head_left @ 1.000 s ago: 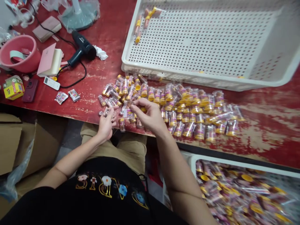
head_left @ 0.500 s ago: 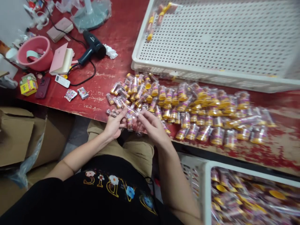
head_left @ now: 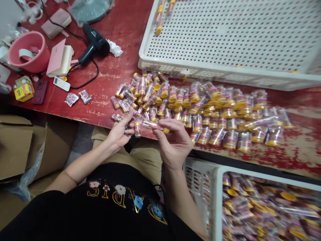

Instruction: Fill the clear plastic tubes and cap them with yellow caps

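Note:
Between thumb and fingers, my right hand (head_left: 175,140) grips a slim clear tube with a yellow end (head_left: 150,124), tilted over the table edge. The tube's far end reaches toward my left hand (head_left: 117,134), whose thumb is raised apart from its loosely bent fingers. Whether that thumb touches the clear end is hard to tell. Close to the left fingertips stands a small yellow-ended tube (head_left: 137,129). Beyond both hands lies a wide spread of similar wrapped tubes with yellow bases (head_left: 180,98), some with purple labels.
A white perforated tray (head_left: 208,68) holds a few tubes at its far left corner. Below right, a white crate (head_left: 218,201) is full of wrapped tubes. A hair dryer (head_left: 94,43), pink tub (head_left: 15,60), remote control (head_left: 62,84) and two small packets (head_left: 85,96) lie left. Cardboard boxes (head_left: 15,144) stand beside me.
My hands have moved apart. The right hand has drawn right and turned, with the clear tube now showing in its grip, while the left thumb and fingers have spread. The view has shifted slightly.

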Demonstrator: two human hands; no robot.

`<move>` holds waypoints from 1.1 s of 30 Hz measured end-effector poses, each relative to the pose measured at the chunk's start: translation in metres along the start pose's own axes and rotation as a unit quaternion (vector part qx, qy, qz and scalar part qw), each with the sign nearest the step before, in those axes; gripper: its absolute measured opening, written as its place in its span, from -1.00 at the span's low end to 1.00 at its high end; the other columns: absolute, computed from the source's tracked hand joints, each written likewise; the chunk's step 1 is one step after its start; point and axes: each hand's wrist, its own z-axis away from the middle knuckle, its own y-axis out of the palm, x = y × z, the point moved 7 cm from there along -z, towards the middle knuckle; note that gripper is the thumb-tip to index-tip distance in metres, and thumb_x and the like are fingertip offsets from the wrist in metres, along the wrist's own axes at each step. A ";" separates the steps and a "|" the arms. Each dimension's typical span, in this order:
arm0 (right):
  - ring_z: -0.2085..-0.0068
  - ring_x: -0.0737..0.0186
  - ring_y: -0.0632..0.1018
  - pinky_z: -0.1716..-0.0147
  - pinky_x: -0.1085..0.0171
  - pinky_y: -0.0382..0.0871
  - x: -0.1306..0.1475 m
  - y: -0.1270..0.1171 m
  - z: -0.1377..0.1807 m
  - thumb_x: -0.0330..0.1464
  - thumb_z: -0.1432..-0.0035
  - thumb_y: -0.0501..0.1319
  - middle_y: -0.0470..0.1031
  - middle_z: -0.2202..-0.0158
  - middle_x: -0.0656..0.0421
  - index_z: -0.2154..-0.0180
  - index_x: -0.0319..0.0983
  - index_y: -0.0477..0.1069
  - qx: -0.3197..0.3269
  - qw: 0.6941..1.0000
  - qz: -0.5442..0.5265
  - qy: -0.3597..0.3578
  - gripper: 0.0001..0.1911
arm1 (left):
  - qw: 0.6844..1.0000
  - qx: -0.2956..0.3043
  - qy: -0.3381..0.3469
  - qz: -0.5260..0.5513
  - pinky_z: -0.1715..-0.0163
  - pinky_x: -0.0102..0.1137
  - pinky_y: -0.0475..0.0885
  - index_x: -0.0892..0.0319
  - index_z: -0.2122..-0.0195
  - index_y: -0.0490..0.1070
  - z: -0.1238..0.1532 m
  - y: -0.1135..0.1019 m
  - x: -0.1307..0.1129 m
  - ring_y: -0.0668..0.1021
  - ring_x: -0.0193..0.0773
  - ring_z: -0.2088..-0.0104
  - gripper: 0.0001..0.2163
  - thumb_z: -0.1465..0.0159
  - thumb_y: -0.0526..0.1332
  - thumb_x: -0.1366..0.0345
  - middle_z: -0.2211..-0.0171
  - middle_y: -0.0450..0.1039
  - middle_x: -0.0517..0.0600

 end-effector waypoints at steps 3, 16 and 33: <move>0.14 0.18 0.58 0.16 0.15 0.53 0.003 -0.005 0.000 -0.35 -0.12 0.40 0.54 0.23 0.11 0.24 -0.14 0.55 -0.004 1.000 0.020 -0.016 -0.87 | 1.000 -0.006 -0.024 0.008 0.78 -0.72 -0.01 0.26 0.41 0.41 0.000 -0.001 0.001 0.28 -0.65 0.64 -0.74 -0.04 0.51 0.42 0.50 0.28 -0.19; -0.12 0.11 0.54 -0.11 0.03 0.48 0.012 -0.004 0.015 -0.49 -0.25 0.24 0.52 -0.06 0.07 -0.14 0.01 0.49 0.057 0.996 0.060 -0.028 -0.53 | 0.998 0.024 -0.016 -0.054 0.76 -0.73 0.00 0.23 0.36 0.37 0.005 0.003 0.004 0.34 -0.62 0.62 -0.63 0.02 0.56 0.28 0.51 0.24 -0.20; 0.02 0.18 0.67 -0.01 0.20 0.61 0.043 0.005 0.028 -0.67 -0.09 0.32 0.62 -0.03 0.09 -0.16 -0.04 0.47 0.091 0.971 0.142 -0.168 -0.34 | 0.982 0.048 0.089 -0.159 0.72 -0.65 -0.04 0.25 0.30 0.40 0.016 0.012 -0.006 0.22 -0.61 0.70 -0.64 -0.04 0.53 0.23 0.63 0.24 -0.24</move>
